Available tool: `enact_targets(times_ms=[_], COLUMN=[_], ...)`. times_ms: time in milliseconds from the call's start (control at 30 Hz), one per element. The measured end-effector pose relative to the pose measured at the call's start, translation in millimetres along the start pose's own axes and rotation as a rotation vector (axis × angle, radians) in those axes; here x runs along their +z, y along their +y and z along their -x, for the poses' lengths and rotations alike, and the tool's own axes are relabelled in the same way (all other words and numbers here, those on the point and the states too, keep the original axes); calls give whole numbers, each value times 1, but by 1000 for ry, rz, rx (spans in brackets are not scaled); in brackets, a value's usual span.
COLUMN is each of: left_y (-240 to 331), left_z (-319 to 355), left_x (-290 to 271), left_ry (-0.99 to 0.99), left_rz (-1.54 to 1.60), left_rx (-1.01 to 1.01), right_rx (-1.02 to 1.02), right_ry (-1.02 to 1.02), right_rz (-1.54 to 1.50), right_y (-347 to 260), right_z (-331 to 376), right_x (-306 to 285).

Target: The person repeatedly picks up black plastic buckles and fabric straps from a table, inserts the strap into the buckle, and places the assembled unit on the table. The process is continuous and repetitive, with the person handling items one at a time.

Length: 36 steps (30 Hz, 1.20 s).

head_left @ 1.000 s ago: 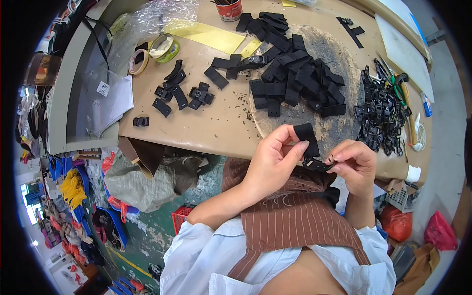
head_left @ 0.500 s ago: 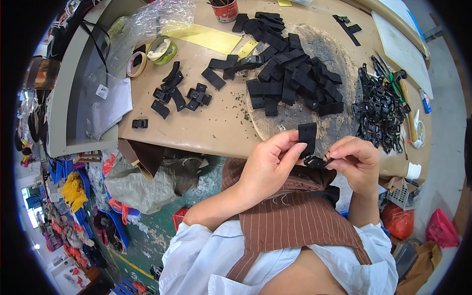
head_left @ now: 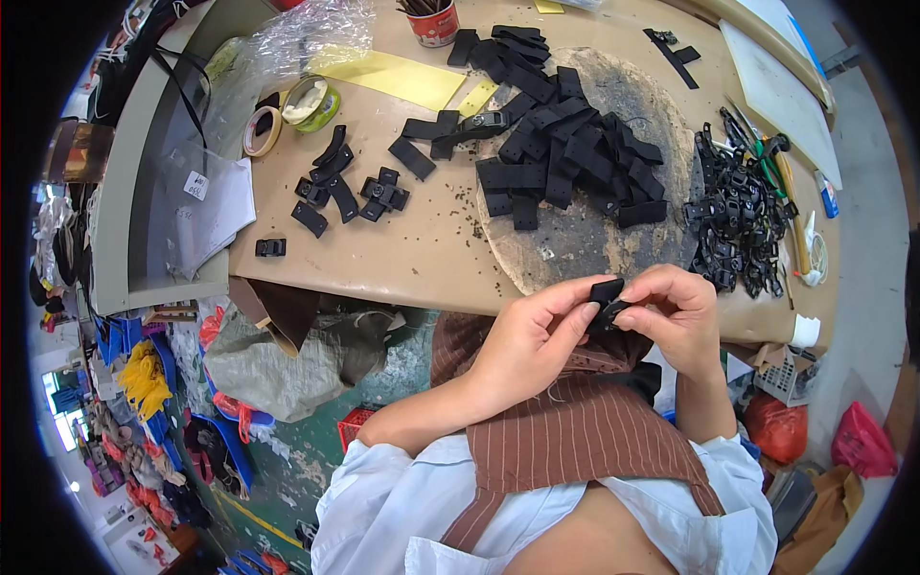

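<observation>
Close to the table's near edge, my left hand pinches a short black strap piece between thumb and fingers. My right hand is closed right beside it, thumb and fingertips on a small black buckle at the strap's lower end. The fingers hide much of both parts, so how they are joined cannot be made out. Beyond my hands, a heap of black strap pieces lies on a worn round board.
On the right are piled black buckles, a hammer and green-handled pliers. Leftward lie several strap-and-buckle pieces, a lone buckle, a tape roll and a green round container. A red can stands at the back.
The strap piece stood upright before; now it is tipped and shows much shorter above my left fingers. My right hand has moved left and up, close against my left fingertips.
</observation>
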<state>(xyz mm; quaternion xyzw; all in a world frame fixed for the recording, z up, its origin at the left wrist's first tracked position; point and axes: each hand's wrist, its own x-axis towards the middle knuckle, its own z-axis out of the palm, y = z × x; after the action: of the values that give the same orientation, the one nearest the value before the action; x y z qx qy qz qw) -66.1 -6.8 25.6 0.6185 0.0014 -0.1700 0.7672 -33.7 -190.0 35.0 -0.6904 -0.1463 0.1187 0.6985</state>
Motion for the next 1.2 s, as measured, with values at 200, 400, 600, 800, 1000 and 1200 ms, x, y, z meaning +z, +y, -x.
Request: enact_targets(times_ms=[200, 400, 600, 800, 1000, 1200], left_y=[-1, 3, -1, 5, -9, -13], left_z=[3, 7, 1, -4, -6, -7], left_x=[-9, -7, -13, -23, -25, -19], left_ry=[-191, -202, -110, -70, 85, 176], left_rz=[-113, -93, -547, -140, 202, 217], left_rx=[-42, 19, 173, -87, 21, 80], right_rx=[-46, -2, 140, 362, 236, 124], right_ry=[17, -1, -169, -83, 41, 107], right_rz=[31, -26, -6, -528, -409, -205], right_y=[0, 1, 8, 21, 19, 11], right_z=[2, 4, -4, 2, 3, 1], right_x=[1, 3, -5, -5, 1, 8])
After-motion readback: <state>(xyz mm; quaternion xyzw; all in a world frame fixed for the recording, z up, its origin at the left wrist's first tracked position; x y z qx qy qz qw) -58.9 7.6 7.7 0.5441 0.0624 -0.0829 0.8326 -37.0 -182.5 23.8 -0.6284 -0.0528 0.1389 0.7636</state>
